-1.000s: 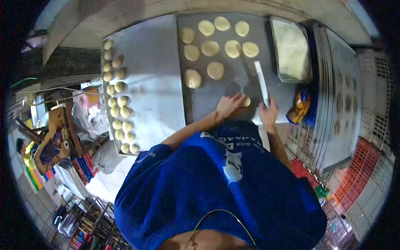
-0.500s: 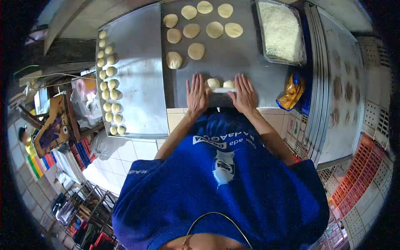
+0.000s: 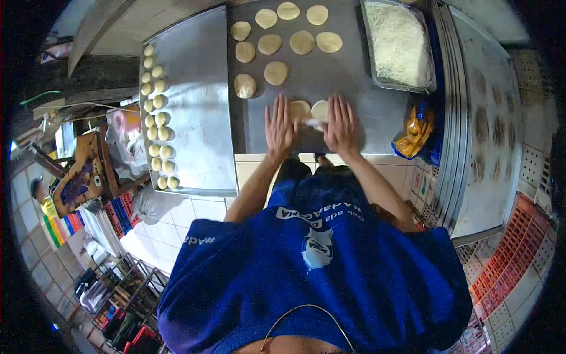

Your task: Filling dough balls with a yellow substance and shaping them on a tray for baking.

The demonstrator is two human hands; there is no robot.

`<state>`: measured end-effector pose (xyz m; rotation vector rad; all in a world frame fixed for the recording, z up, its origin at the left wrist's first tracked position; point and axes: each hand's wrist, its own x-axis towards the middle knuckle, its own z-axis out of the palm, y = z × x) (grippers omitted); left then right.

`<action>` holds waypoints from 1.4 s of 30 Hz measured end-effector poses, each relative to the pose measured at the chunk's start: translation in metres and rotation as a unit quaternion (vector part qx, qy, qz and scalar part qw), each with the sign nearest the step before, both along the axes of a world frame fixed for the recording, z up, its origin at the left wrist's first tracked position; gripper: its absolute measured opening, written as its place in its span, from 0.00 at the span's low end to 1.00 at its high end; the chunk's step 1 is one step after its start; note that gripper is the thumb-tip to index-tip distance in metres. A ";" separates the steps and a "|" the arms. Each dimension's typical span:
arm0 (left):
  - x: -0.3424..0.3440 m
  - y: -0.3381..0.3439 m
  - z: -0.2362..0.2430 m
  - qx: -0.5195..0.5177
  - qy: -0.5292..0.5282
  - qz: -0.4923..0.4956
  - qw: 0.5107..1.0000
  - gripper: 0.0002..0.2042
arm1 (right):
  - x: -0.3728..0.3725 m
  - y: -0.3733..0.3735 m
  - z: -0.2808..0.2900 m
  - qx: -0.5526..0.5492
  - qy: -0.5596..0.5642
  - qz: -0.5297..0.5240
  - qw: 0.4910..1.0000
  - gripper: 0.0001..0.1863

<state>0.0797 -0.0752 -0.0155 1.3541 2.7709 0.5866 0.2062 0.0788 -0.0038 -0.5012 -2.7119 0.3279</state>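
Observation:
My left hand (image 3: 280, 128) and my right hand (image 3: 340, 128) lie flat over the two ends of a short pale rolling pin (image 3: 313, 122), fingers stretched away from me. Only the pin's middle shows between them; my palms hide its ends. Just beyond the pin sit two pieces of dough, a left one (image 3: 300, 110) and a right one (image 3: 319, 109), flattened and partly covered by my right fingers at the right. Farther back on the grey metal worktop (image 3: 380, 121) several flattened dough rounds (image 3: 276, 73) are spread out.
A metal tray (image 3: 197, 118) at the left carries several dough balls (image 3: 161, 119) along its left side. At the back right stands a clear tub (image 3: 402, 48) of pale shreds. Near it lies an orange and blue packet (image 3: 414, 133), beside stacked metal trays (image 3: 486, 118) on edge.
My hands have moved slightly away from me over the pin, fingers reaching farther. The two dough pieces look wider and flatter than before.

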 end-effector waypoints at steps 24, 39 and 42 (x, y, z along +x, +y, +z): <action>-0.070 0.032 0.076 0.161 -0.357 -0.064 0.918 0.14 | -0.025 0.050 0.097 -0.293 -0.060 -0.171 0.939 0.13; -0.419 -0.153 -0.019 0.031 0.175 0.335 0.925 0.35 | -0.048 0.024 0.028 -0.134 -0.048 -0.177 0.974 0.14; -0.466 -0.153 -0.026 -0.128 0.106 0.413 0.895 0.28 | -0.032 0.016 0.017 -0.170 -0.107 -0.218 0.955 0.11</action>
